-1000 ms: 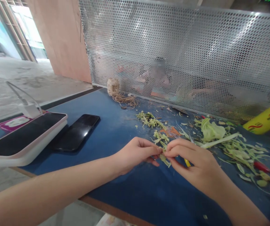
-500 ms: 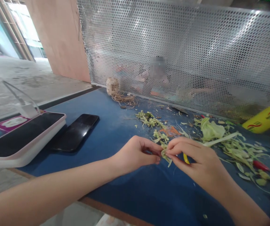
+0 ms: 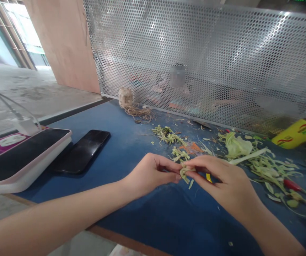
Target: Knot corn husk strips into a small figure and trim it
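Over the blue table (image 3: 131, 149), my left hand (image 3: 150, 174) and my right hand (image 3: 222, 181) meet fingertip to fingertip. Both pinch a small bundle of pale green vegetable shreds (image 3: 185, 174) held just above the table top. A yellow object (image 3: 208, 177) shows under my right fingers; what it is I cannot make out. More shredded greens (image 3: 168, 135) lie just beyond my hands.
A cabbage piece (image 3: 236, 147) and several scraps, with a red chilli (image 3: 290, 184), lie at the right. A black phone (image 3: 82, 151) and a white-cased tablet (image 3: 22, 156) rest at the left. A twine ball (image 3: 124, 96), a yellow packet (image 3: 296, 133) and a perforated metal screen (image 3: 195, 53) line the back.
My hands stay pinched together on the shreds and have shifted slightly left. The bundle has been worked between the fingertips.
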The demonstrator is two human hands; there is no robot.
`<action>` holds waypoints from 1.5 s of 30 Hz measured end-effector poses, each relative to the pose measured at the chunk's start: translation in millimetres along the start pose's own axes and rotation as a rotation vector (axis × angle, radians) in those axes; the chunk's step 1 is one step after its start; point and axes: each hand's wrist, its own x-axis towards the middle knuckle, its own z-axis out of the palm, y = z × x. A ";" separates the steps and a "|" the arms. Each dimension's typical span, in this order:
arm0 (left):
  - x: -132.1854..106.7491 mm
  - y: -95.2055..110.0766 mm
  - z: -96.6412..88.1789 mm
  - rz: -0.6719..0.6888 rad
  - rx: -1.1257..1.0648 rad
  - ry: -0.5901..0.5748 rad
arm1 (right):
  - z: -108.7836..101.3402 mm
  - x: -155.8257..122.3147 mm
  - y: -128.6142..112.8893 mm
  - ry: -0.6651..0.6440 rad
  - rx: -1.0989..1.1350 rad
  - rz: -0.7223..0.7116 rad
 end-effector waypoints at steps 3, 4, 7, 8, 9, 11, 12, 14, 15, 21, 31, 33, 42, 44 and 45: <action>-0.3 -0.4 0.0 -0.013 -0.015 -0.002 | 0.4 0.1 0.2 0.011 -0.002 -0.018; -0.5 -0.8 0.2 -0.021 -0.027 -0.003 | 0.3 0.0 0.8 0.005 -0.005 -0.036; -1.0 -2.1 0.5 -0.059 -0.080 -0.004 | -1.8 0.3 2.9 -0.043 0.008 -0.058; -1.1 -2.5 0.5 -0.073 -0.101 0.000 | -2.8 0.7 3.1 -0.060 0.022 -0.060; -1.0 -2.7 0.4 -0.085 -0.114 0.001 | -3.9 1.1 3.1 -0.079 0.038 -0.060; -0.5 -2.7 -0.1 -0.087 -0.117 -0.003 | -5.6 2.0 2.2 -0.115 0.073 -0.052; -0.2 -2.6 -0.4 -0.078 -0.103 -0.007 | -6.2 2.3 1.5 -0.128 0.090 -0.042; 0.6 -2.4 -0.8 -0.046 -0.062 -0.011 | -6.4 2.6 0.0 -0.144 0.119 -0.016; 0.8 -2.3 -0.8 -0.027 -0.039 -0.007 | -6.1 2.4 -0.6 -0.147 0.129 0.000; -0.5 -3.6 1.1 0.071 0.069 0.034 | -2.5 1.2 -2.6 -0.085 0.178 0.069; -1.1 -1.6 6.9 0.197 0.142 0.051 | 4.7 2.0 -4.0 -0.055 0.418 0.247; -1.5 -0.7 8.0 0.216 0.148 0.064 | 5.2 1.3 -4.8 -0.042 0.459 0.285; -4.0 0.0 9.6 0.279 0.184 0.092 | 3.3 2.5 -5.8 -0.049 0.536 0.390; -4.1 -0.2 9.1 0.288 0.214 0.090 | 2.4 2.8 -6.6 -0.066 0.529 0.389; -4.0 -0.2 8.6 0.291 0.234 0.089 | 2.1 2.8 -7.2 -0.072 0.528 0.394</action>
